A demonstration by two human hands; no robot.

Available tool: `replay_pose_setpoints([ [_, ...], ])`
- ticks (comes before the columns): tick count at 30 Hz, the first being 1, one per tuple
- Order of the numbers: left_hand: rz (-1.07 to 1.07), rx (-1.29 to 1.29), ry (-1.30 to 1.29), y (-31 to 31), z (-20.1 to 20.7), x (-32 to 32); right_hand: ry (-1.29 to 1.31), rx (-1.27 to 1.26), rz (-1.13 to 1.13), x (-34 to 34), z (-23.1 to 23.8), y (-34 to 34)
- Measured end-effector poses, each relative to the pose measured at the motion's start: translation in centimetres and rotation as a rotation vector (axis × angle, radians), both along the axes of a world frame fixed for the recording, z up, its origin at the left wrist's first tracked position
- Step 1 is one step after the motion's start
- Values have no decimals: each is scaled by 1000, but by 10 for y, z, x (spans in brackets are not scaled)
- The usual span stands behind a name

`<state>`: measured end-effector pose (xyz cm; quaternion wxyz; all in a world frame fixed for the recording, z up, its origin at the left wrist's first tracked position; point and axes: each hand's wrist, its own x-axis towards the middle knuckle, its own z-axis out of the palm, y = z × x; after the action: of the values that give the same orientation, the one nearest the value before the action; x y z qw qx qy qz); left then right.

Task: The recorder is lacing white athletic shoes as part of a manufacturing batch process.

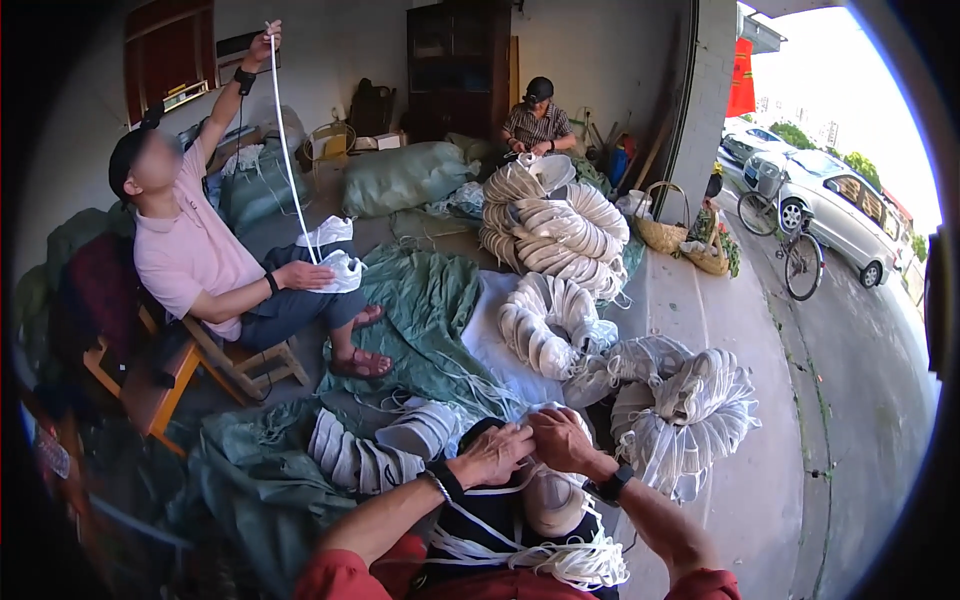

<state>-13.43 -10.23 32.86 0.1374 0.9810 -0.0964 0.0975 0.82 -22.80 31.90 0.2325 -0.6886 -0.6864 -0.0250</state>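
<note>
A pale shoe upper (555, 503) lies in front of me, its rounded end toward my lap. At its far end my left hand (497, 455) is closed in a pinch, with a white shoelace (497, 491) trailing beneath it. Close beside it, almost touching, my right hand (562, 438) is bent over the shoe with curled fingers; what they grip is hidden. A bundle of loose white laces (585, 562) rests across my dark-covered lap. Just beyond my left forearm lies a row of nested grey-white shoe uppers (365, 455).
Rings of nested white uppers (690, 410) and a tall pile (555, 235) stand ahead and right. Green sheeting (415, 300) covers floor. At left a seated person (185, 230) pulls a long lace from a shoe; another person (540, 125) works behind. Baskets (662, 232) stand near the doorway.
</note>
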Motion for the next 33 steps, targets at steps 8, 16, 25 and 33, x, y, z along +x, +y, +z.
replay_pose_setpoints([
  [8,-23,70,-122,3,-8,-5,8,-70,13,-7,2,3],
  [16,-31,76,-166,5,-14,-14,-5,-124,-4,-10,3,6],
  [25,0,4,-216,4,-19,-22,10,-126,7,-17,5,11],
  [33,6,-9,-182,6,-21,-24,23,-125,38,-16,5,16],
])
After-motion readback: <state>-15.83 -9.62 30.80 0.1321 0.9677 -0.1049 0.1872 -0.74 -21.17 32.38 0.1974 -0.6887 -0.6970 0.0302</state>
